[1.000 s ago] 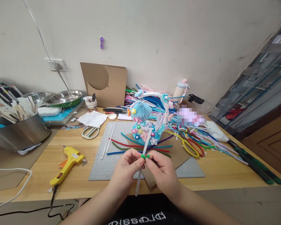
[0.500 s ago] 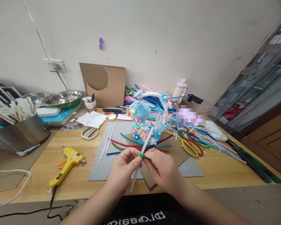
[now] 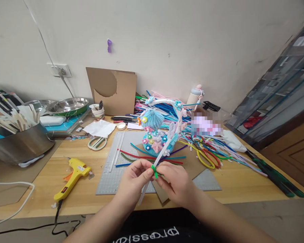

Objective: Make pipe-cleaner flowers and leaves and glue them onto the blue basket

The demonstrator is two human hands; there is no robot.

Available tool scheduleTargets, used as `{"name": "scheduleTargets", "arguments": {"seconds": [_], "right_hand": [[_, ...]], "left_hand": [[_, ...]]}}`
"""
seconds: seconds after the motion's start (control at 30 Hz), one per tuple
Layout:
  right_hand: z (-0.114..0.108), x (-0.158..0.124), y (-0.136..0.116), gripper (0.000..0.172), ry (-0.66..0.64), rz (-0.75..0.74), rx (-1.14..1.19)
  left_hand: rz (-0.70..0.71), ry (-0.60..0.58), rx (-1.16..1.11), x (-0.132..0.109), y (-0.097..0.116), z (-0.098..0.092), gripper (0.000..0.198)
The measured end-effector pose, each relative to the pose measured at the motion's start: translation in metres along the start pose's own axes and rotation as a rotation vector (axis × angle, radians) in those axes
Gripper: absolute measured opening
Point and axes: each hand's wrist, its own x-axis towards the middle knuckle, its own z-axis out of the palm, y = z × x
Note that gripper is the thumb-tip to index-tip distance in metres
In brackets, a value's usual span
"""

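A long whitish translucent stick that looks like a glue stick [image 3: 161,152] slants upward between my hands. Wrapped round its middle is a bright green pipe cleaner [image 3: 155,172], a short bit of it sticking out toward me. My left hand [image 3: 133,179] is closed, thumb and fingers pinching the stick and the wrap from the left. Closed as well, my right hand [image 3: 176,182] pinches the pipe cleaner from the right; its fingertips are partly hidden. Behind them stands a blue pipe-cleaner ornament [image 3: 153,119] with small flowers and a white arch [image 3: 179,116].
Loose coloured pipe cleaners [image 3: 152,157] lie on a grey cutting mat [image 3: 105,179] and a piece of cardboard. To the left are a yellow glue gun [image 3: 72,179], scissors [image 3: 97,143] and a metal pot [image 3: 20,143]. A pile of pipe cleaners [image 3: 167,98] fills the back right.
The stick has tipped further to the right at its top. More of the green pipe cleaner now shows at the front, crossing itself. Both hands stay in nearly the same place.
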Motion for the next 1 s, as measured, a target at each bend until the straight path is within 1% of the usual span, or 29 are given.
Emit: {"name": "scheduleTargets", "arguments": {"seconds": [0.03, 0.07, 0.1, 0.13, 0.2, 0.23, 0.27, 0.3, 0.37, 0.4, 0.43, 0.5, 0.57, 0.63, 0.7, 0.77, 0.83, 0.93, 1.0], "right_hand": [[0.002, -0.001, 0.000, 0.011, 0.005, -0.022, -0.004], [0.004, -0.002, 0.000, 0.015, 0.021, 0.019, 0.054], [0.007, -0.003, 0.001, 0.018, 0.041, 0.119, 0.174], [0.010, -0.003, 0.000, 0.021, 0.048, 0.260, 0.348], [0.017, -0.002, 0.000, 0.024, 0.027, 0.568, 0.767], [0.019, -0.001, 0.000, 0.024, 0.017, 0.669, 0.944], [0.021, 0.000, 0.000, 0.024, 0.025, 0.716, 1.068], [0.021, 0.001, 0.000, 0.023, 0.059, 0.720, 1.130], [0.020, 0.001, 0.002, 0.024, 0.164, 0.676, 1.124], [0.018, 0.001, 0.003, 0.023, 0.193, 0.661, 1.098], [0.016, 0.000, 0.004, 0.021, 0.197, 0.659, 1.077], [0.014, -0.001, 0.005, 0.021, 0.146, 0.672, 1.038], [0.013, -0.002, 0.005, 0.024, 0.077, 0.695, 0.973], [0.014, -0.003, 0.004, 0.023, 0.029, 0.731, 0.897], [0.014, -0.004, 0.002, 0.026, 0.006, 0.774, 0.877], [0.012, -0.004, 0.000, 0.029, 0.010, 0.822, 0.928], [0.006, -0.003, 0.002, 0.032, 0.049, 0.866, 0.979], [-0.012, -0.001, 0.012, 0.030, 0.138, 0.893, 0.984], [-0.026, -0.001, 0.024, 0.027, 0.255, 0.853, 0.956]], "left_hand": [[0.003, 0.001, 0.001, -0.001, 0.000, 0.001, 0.017], [0.011, 0.005, 0.008, -0.002, 0.000, 0.003, 0.018], [0.024, 0.011, 0.019, -0.002, 0.000, 0.004, 0.018], [0.042, 0.020, 0.031, -0.003, 0.000, 0.006, 0.018], [0.081, 0.028, 0.062, -0.003, 0.001, 0.008, 0.018], [0.092, 0.026, 0.079, -0.003, 0.001, 0.008, 0.018], [0.092, 0.020, 0.094, -0.002, 0.002, 0.007, 0.019], [0.079, 0.010, 0.105, -0.001, 0.001, 0.006, 0.022], [-0.001, -0.016, 0.132, 0.001, 0.000, 0.003, 0.027], [-0.052, -0.026, 0.146, 0.002, -0.001, 0.001, 0.028], [-0.096, -0.032, 0.161, 0.002, -0.002, 0.000, 0.028], [-0.147, -0.042, 0.211, 0.000, -0.004, -0.003, 0.029], [-0.152, -0.053, 0.279, -0.004, -0.004, -0.004, 0.028], [-0.147, -0.074, 0.360, -0.008, -0.001, -0.004, 0.027], [-0.143, -0.089, 0.438, -0.013, 0.003, -0.005, 0.025], [-0.142, -0.097, 0.511, -0.017, 0.009, -0.007, 0.022], [-0.148, -0.089, 0.572, -0.021, 0.015, -0.011, 0.021], [-0.163, -0.071, 0.621, -0.025, 0.025, -0.024, 0.021], [-0.169, -0.033, 0.651, -0.024, 0.031, -0.039, 0.021]]}}
